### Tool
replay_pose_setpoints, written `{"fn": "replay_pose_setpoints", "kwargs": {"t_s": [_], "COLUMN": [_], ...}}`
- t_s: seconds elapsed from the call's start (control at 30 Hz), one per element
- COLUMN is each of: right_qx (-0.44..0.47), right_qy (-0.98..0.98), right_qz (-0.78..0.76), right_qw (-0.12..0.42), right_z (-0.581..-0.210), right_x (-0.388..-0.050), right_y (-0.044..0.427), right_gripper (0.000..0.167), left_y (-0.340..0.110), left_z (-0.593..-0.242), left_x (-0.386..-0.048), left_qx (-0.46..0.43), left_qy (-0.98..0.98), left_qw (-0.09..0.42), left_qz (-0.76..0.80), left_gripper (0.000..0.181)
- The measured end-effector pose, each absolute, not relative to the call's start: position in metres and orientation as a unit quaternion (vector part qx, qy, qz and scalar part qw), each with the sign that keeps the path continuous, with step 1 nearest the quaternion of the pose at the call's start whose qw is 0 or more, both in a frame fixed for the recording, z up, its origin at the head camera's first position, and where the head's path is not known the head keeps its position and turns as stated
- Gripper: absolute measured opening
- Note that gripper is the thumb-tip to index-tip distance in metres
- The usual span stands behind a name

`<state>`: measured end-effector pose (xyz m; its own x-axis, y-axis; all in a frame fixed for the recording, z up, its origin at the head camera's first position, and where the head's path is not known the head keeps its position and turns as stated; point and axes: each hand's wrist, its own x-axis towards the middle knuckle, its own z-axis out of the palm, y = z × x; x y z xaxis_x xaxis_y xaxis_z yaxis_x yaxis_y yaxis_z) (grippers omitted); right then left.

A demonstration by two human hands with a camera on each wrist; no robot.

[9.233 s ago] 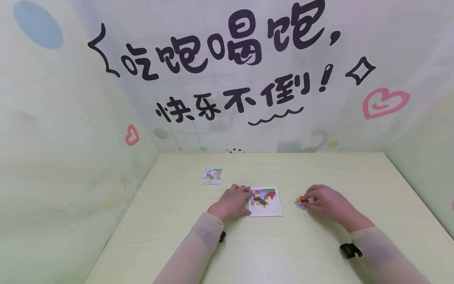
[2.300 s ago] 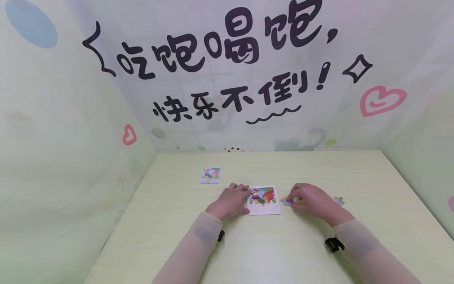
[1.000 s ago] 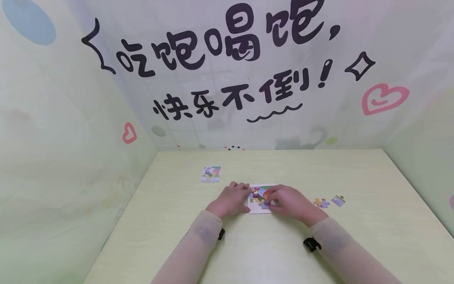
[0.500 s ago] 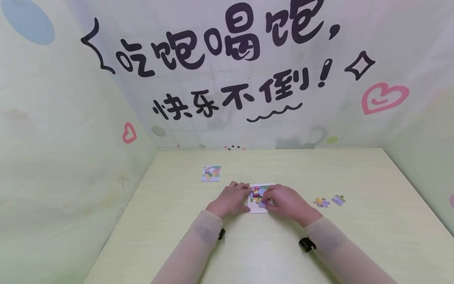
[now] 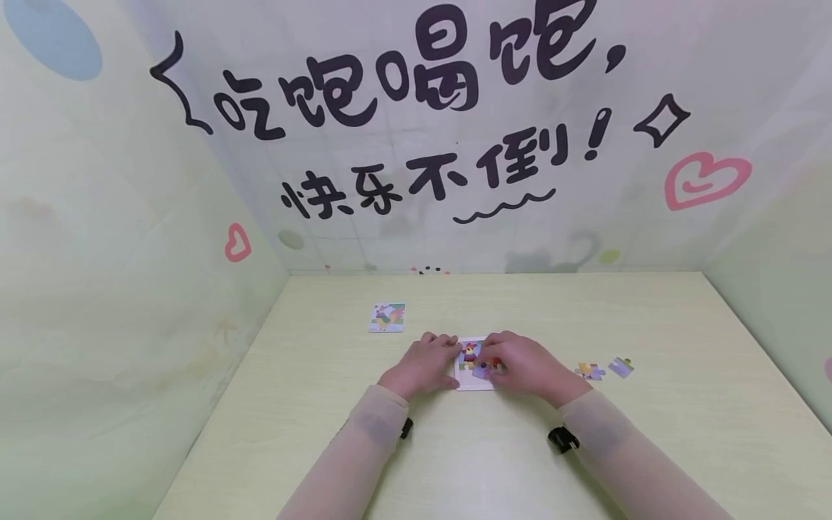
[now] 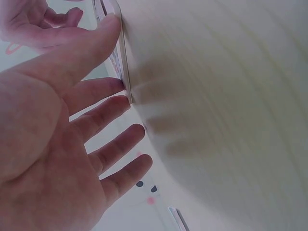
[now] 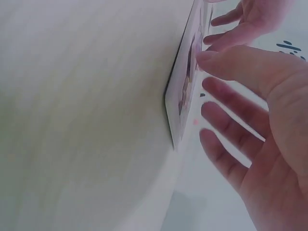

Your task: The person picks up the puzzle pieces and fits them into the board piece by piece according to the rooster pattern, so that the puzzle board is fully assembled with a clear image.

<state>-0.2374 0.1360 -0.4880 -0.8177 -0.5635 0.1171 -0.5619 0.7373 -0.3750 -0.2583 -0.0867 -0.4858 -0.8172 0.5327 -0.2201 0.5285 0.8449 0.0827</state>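
A white-framed jigsaw board (image 5: 473, 387) with a rooster picture lies flat on the table. At its left side is my left hand (image 5: 421, 370); thumb and index fingertip touch the board's edge, and the fingers look fairly straight in the left wrist view (image 6: 57, 139). My right hand (image 5: 528, 367) is over the board's right part and pinches a lilac puzzle piece (image 5: 480, 372) against the lower middle of the picture. Most of that piece and the board's right side are hidden by this hand. In the right wrist view, the right thumb (image 7: 231, 62) is over the board.
Two loose puzzle pieces lie to the right: a yellow and lilac one (image 5: 590, 371) and a lilac and green one (image 5: 621, 367). A small rooster picture card (image 5: 386, 318) lies behind and left of the board. A printed wall sheet (image 5: 390, 245) bounds the table's back.
Earlier my right hand was among the pieces right of the board; it has come left with one piece, shifting slightly over the board since. The rooster's tail was filled in. My left hand has stayed.
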Motion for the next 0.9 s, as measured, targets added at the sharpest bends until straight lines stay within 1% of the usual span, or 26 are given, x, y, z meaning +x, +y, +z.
{"fn": "replay_pose_setpoints", "kwargs": {"t_s": [0.13,0.27,0.5,0.9], "right_qx": [-0.338,-0.350,-0.344,-0.344], "right_qy": [0.916,0.912,0.916,0.917], "right_qz": [-0.216,-0.213,-0.208,-0.202], "right_qw": [0.020,0.021,0.011,0.005], "right_z": [-0.488,-0.492,-0.496,-0.494], "right_x": [-0.241,-0.244,-0.245,-0.241], "right_y": [0.136,0.136,0.132,0.123], "right_gripper": [0.021,0.018,0.013,0.011], "left_y": [-0.087,-0.086,-0.086,-0.087], "left_z": [-0.485,-0.486,-0.485,-0.485], "left_x": [-0.258,-0.258,-0.258,-0.258], "left_qx": [0.280,0.281,0.278,0.278], "left_qy": [0.953,0.952,0.953,0.953], "left_qw": [0.117,0.117,0.120,0.119], "left_qz": [0.009,0.011,0.014,0.021], "left_gripper": [0.076,0.076,0.076,0.075]}}
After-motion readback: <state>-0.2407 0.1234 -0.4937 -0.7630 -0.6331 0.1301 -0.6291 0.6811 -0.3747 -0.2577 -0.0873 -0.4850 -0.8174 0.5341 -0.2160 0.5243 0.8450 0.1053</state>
